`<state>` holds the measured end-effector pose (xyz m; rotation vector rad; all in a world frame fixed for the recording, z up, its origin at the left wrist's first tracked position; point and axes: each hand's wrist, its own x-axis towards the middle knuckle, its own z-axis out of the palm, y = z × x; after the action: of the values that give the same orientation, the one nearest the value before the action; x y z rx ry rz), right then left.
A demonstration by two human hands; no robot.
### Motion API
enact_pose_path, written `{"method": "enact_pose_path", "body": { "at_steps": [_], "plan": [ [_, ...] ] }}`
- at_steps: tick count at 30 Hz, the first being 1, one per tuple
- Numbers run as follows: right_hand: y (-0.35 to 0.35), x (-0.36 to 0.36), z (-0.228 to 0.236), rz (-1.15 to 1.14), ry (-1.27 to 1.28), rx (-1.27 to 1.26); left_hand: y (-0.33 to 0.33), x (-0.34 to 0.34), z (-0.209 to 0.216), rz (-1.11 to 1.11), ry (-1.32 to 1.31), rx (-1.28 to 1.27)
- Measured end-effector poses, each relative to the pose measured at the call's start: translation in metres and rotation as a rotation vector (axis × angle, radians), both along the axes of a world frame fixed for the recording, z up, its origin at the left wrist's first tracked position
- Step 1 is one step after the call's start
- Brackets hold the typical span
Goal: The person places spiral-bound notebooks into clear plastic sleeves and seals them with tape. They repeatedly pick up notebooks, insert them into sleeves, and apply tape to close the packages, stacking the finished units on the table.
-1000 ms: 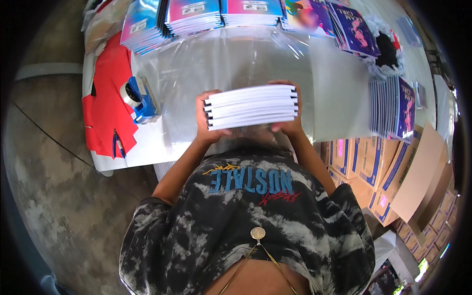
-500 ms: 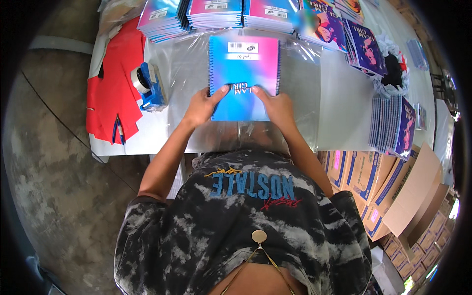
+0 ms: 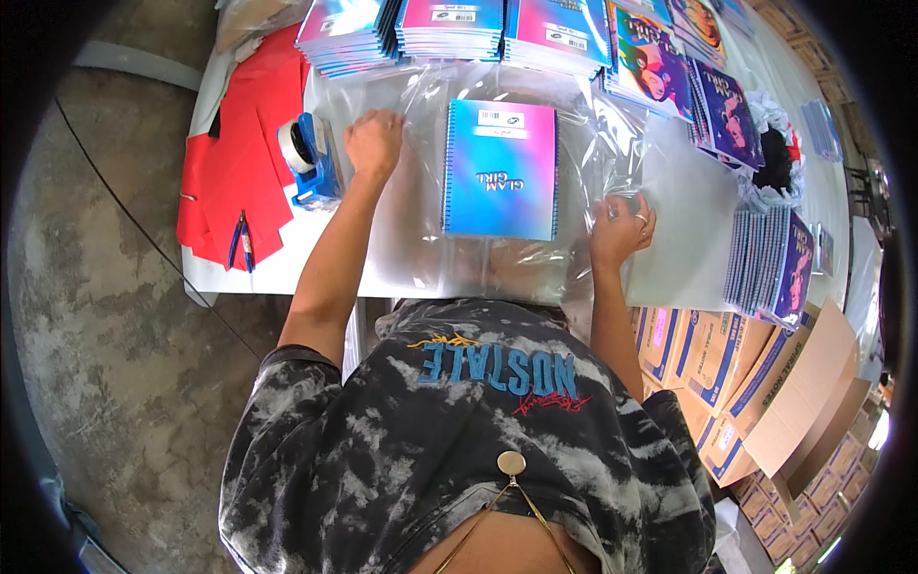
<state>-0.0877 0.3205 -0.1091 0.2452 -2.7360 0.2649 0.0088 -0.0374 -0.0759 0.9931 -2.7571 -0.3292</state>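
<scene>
From here I see a notebook [image 3: 501, 206] on plastic film [image 3: 421, 234] mid-frame, tape dispenser [image 3: 323, 172] leftward on the desk [image 3: 684, 263], notebook stacks [image 3: 449, 31] along the top, cartons [image 3: 708, 354] lower right.

The person's two arms are spread apart. The left forearm [image 3: 330, 263] slants up and inward from the elbow, and the left wrist [image 3: 371, 178] looks nearly straight. The left grip [image 3: 373, 142] reaches farther from the body than the other, its back upward and its fingers [image 3: 387, 119] bent; how tightly they close cannot be told. The right forearm [image 3: 612, 311] rises almost upright to the right wrist [image 3: 606, 260]. The right grip [image 3: 622, 228] has its fingers [image 3: 644, 216] curled inward, drawn together in a pinch.
</scene>
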Motion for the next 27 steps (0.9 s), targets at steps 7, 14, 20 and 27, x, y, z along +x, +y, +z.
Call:
{"method": "enact_pose_path", "body": {
  "at_steps": [7, 14, 20, 27],
  "plan": [
    [0.009, -0.025, 0.059, -0.032, -0.528, -1.261, -0.019, -0.001, 0.044, 0.586, 0.271, 1.223],
    [0.057, -0.075, 0.034, 0.061, -0.745, -0.882, -0.021, 0.024, 0.031, 0.095, 0.593, 0.815],
    [0.021, -0.038, 0.06, -0.008, -0.343, -0.76, 0.026, 0.054, 0.074, 0.051, -0.276, 1.149],
    [0.021, -0.035, 0.027, -0.042, -0.329, -0.128, 0.048, 0.071, 0.077, 0.083, 0.285, 1.219]
  ]
}}
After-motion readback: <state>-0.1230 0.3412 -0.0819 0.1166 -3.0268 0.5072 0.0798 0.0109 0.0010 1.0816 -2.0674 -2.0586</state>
